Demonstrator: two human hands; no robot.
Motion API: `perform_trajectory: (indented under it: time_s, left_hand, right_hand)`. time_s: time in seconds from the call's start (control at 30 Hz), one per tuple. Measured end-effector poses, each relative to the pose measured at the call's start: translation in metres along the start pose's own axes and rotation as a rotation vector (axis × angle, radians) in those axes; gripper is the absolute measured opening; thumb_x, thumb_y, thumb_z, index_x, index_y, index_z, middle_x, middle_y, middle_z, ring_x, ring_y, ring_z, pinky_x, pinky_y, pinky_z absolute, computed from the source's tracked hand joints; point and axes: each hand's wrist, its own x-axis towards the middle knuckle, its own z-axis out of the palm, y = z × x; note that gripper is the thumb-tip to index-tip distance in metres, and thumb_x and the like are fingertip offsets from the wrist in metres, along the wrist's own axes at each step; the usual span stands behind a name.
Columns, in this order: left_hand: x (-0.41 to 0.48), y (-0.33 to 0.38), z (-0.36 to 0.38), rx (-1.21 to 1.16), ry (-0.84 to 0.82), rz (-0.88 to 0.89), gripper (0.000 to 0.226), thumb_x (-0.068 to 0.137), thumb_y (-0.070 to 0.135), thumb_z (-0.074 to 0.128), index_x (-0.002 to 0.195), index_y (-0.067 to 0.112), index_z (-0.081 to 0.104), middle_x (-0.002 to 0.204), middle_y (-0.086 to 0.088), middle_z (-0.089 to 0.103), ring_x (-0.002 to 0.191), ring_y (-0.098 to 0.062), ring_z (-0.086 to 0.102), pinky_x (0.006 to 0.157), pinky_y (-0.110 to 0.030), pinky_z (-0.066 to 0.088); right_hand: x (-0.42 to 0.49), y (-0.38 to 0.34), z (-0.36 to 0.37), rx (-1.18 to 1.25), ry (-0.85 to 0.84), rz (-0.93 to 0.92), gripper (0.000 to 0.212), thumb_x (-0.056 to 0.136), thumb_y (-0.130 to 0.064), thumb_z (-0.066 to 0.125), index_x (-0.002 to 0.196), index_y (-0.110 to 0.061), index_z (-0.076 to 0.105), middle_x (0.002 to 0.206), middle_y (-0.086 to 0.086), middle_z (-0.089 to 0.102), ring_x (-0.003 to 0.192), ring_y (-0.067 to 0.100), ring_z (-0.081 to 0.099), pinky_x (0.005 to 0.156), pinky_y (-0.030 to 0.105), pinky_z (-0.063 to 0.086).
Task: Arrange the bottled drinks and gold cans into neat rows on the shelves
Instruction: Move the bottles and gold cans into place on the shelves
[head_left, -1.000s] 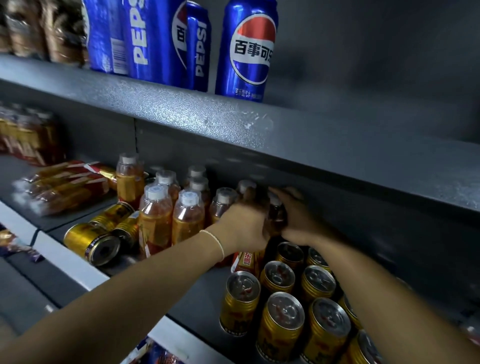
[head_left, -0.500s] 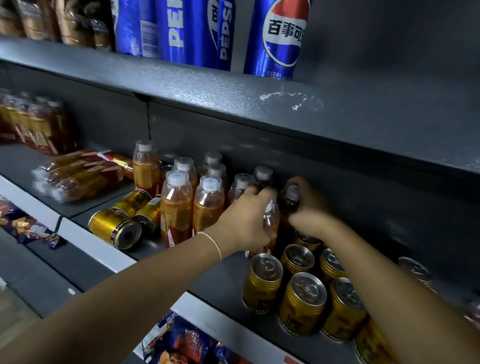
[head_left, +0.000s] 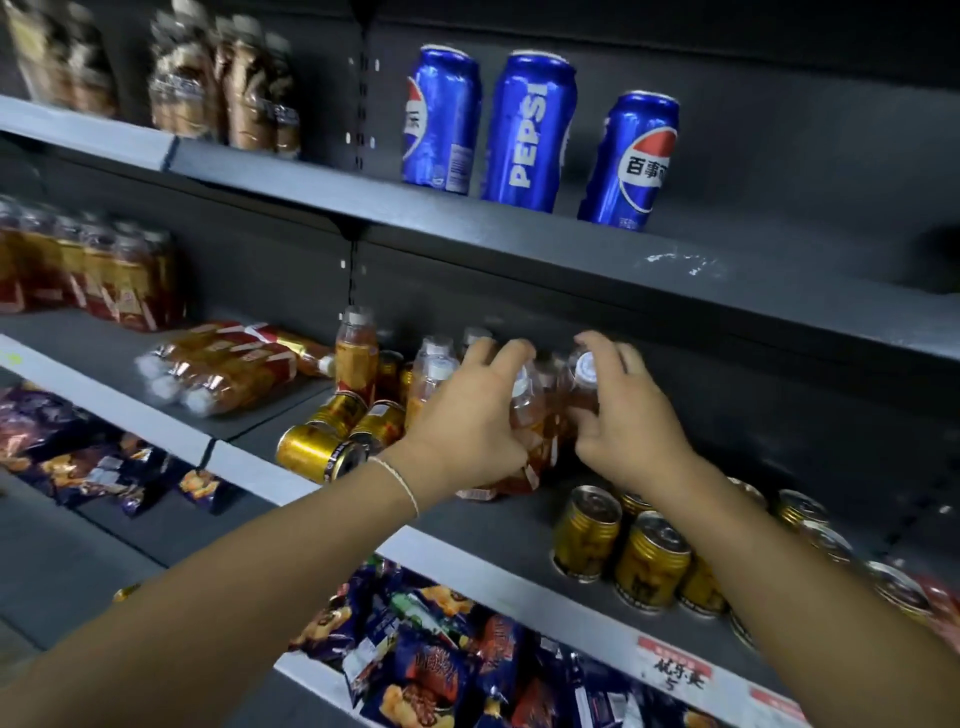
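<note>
Here, middle shelf (head_left: 519, 525): dark grey, carries the drinks; white price strip along its front edge.
Top shelf (head_left: 519, 244): three blue cans (head_left: 530, 132) upright, packaged goods blurred to their left.
Bottom shelf: snack bags (head_left: 426, 660), loosely heaped.
Bottles (head_left: 431, 374): amber, white caps, upright cluster at shelf centre; one taller-looking bottle (head_left: 356, 353) at cluster's left; wrapped packs (head_left: 223, 369) lying flat further left.
Gold cans (head_left: 649, 561): upright group at right, partly behind the right forearm; three more (head_left: 317, 452) on their sides, front-left of the bottles.
Left hand (head_left: 467, 421): thin bracelet at wrist; fingers wrapped round one bottle (head_left: 527, 415).
Right hand (head_left: 628, 415): fingers curled on the neighbouring bottle (head_left: 584, 384), thumb low on its side.
</note>
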Motion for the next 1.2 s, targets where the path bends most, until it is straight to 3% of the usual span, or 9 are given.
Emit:
perform_trajectory:
  time_s: [0.07,0.17,0.3,0.47,0.7,0.8,0.87,0.97,1.2]
  left_hand:
    - [-0.014,-0.007,-0.02,0.004,0.009,0.002,0.082,0.066,0.025,0.078,0.136,0.025,0.036,0.133,-0.005,0.04,0.111,-0.027,0.055,0.087,-0.041,0.054]
    - [-0.045,-0.027,-0.065,0.022,0.008,-0.02,0.077,0.065,0.027,0.076,0.133,0.024,0.04,0.123,-0.001,0.047,0.104,-0.021,0.053,0.076,-0.028,0.049]
    - [-0.088,-0.062,-0.118,0.033,-0.043,-0.114,0.06,0.063,0.027,0.072,0.118,0.022,0.047,0.102,0.0,0.053,0.099,-0.022,0.051,0.07,-0.029,0.049]
    - [-0.148,-0.112,-0.169,0.14,-0.132,-0.254,0.057,0.068,0.025,0.07,0.119,0.013,0.05,0.086,0.003,0.051,0.089,-0.018,0.049,0.059,-0.025,0.039]
    - [-0.224,-0.178,-0.246,0.281,-0.18,-0.527,0.065,0.062,0.034,0.061,0.122,0.014,0.046,0.099,-0.005,0.05,0.097,-0.027,0.052,0.065,-0.031,0.043]
    - [-0.252,-0.203,-0.278,0.385,-0.152,-0.619,0.048,0.074,0.027,0.059,0.121,0.019,0.046,0.096,-0.003,0.049,0.092,-0.026,0.054,0.058,-0.033,0.043]
    - [-0.269,-0.219,-0.296,0.428,-0.104,-0.69,0.043,0.082,0.023,0.057,0.124,0.023,0.048,0.103,-0.004,0.052,0.089,-0.024,0.056,0.062,-0.033,0.052]
    - [-0.287,-0.244,-0.318,0.472,-0.069,-0.777,0.05,0.081,0.023,0.059,0.129,0.027,0.047,0.112,-0.002,0.051,0.088,-0.02,0.054,0.058,-0.023,0.044]
    - [-0.292,-0.319,-0.349,0.503,-0.025,-0.899,0.059,0.081,0.023,0.063,0.136,0.03,0.043,0.123,-0.003,0.051,0.093,-0.018,0.053,0.065,-0.024,0.047]
  right_hand:
    - [-0.01,-0.025,-0.003,-0.018,-0.004,-0.036,0.084,0.08,-0.009,0.07,0.15,-0.026,0.026,0.148,0.004,0.031,0.13,0.031,0.044,0.102,0.044,0.047]
    - [-0.022,-0.079,0.004,-0.062,-0.035,-0.083,0.083,0.081,-0.014,0.069,0.149,-0.035,0.025,0.145,0.004,0.03,0.128,0.031,0.044,0.1,0.041,0.047]
    - [-0.028,-0.144,0.028,0.014,-0.157,-0.046,0.085,0.08,-0.016,0.069,0.143,-0.051,0.024,0.144,0.005,0.032,0.113,0.029,0.053,0.078,0.029,0.05]
    - [-0.029,-0.224,0.078,0.151,-0.338,-0.097,0.074,0.082,-0.025,0.071,0.142,-0.047,0.032,0.139,0.005,0.042,0.088,0.012,0.051,0.061,0.018,0.039]
    - [-0.03,-0.339,0.138,0.287,-0.504,-0.217,0.063,0.077,-0.029,0.072,0.133,-0.038,0.045,0.117,0.002,0.059,0.085,0.015,0.062,0.054,0.019,0.044]
    - [-0.027,-0.382,0.159,0.351,-0.612,-0.238,0.056,0.074,-0.029,0.074,0.124,-0.036,0.05,0.101,-0.004,0.065,0.083,0.014,0.064,0.068,0.031,0.058]
    - [-0.022,-0.407,0.174,0.384,-0.68,-0.259,0.055,0.071,-0.029,0.078,0.119,-0.034,0.053,0.104,-0.003,0.065,0.091,0.017,0.065,0.08,0.037,0.059]
    - [-0.012,-0.439,0.197,0.451,-0.769,-0.294,0.054,0.069,-0.026,0.082,0.116,-0.031,0.055,0.106,-0.002,0.065,0.093,0.016,0.065,0.081,0.036,0.059]
    - [0.037,-0.502,0.257,0.54,-0.853,-0.395,0.062,0.068,-0.029,0.084,0.121,-0.033,0.053,0.108,-0.003,0.064,0.097,0.018,0.065,0.085,0.044,0.059]
